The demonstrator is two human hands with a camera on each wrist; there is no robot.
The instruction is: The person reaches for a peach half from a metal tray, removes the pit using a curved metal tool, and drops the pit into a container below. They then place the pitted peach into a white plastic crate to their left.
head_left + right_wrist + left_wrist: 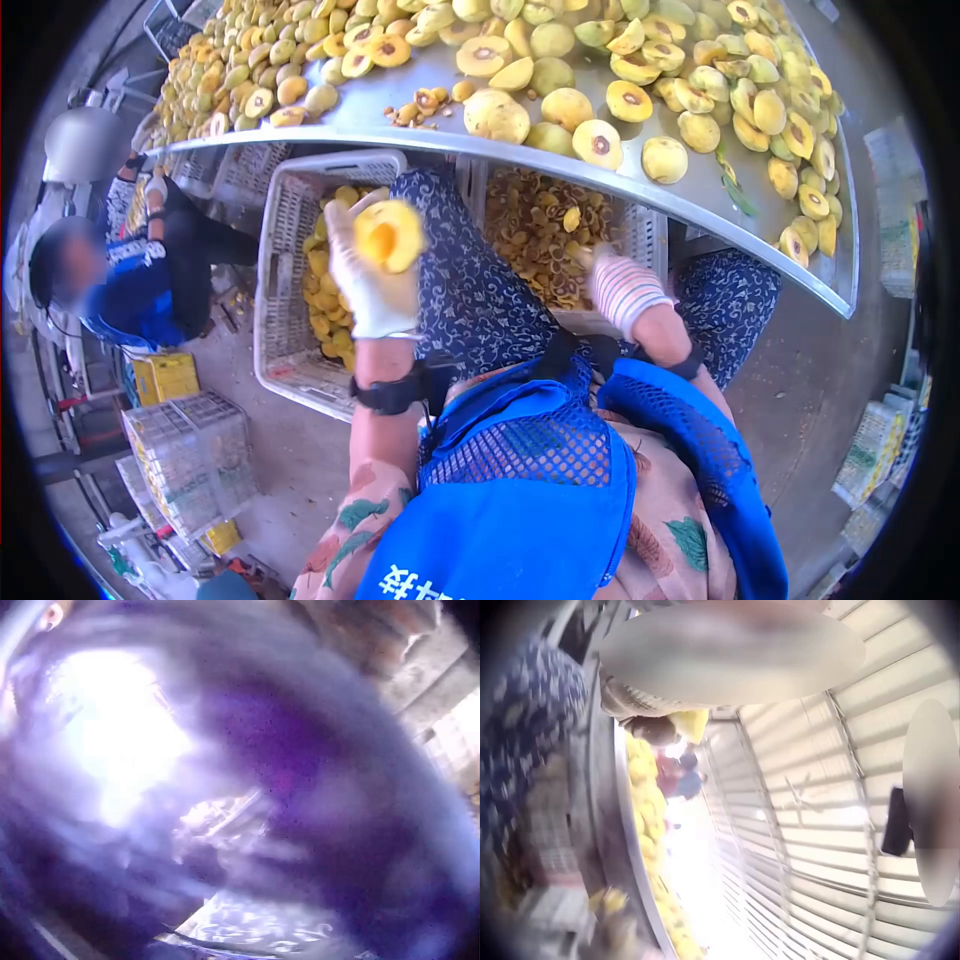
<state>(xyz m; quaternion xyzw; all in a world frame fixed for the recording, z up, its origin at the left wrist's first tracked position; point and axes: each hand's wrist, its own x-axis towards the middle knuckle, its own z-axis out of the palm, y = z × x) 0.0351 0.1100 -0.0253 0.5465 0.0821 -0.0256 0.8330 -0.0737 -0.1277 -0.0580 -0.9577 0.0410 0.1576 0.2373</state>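
In the head view my left hand (pixel 372 285), in a white glove, holds a halved yellow peach (pixel 398 232) with its cut face and orange hollow showing. It is over a white crate (pixel 268 300) of yellow peach halves (pixel 325 305). My right hand (pixel 628 290), in a striped glove, hangs over a second crate (pixel 655 235) full of brownish pits and scraps (pixel 535 225). Its blurred fingertips point down-left into that crate, and I cannot tell what they hold. A small yellow piece (pixel 571 219) shows just beyond them. The right wrist view is mostly blurred purple.
A metal table (pixel 440 140) spans the front, heaped with yellow peaches (pixel 495 115), many of them halved; its raised rim passes above both crates. At left another person (pixel 150 270) in blue sits by the table. Stacked crates (pixel 190 465) stand behind on the floor.
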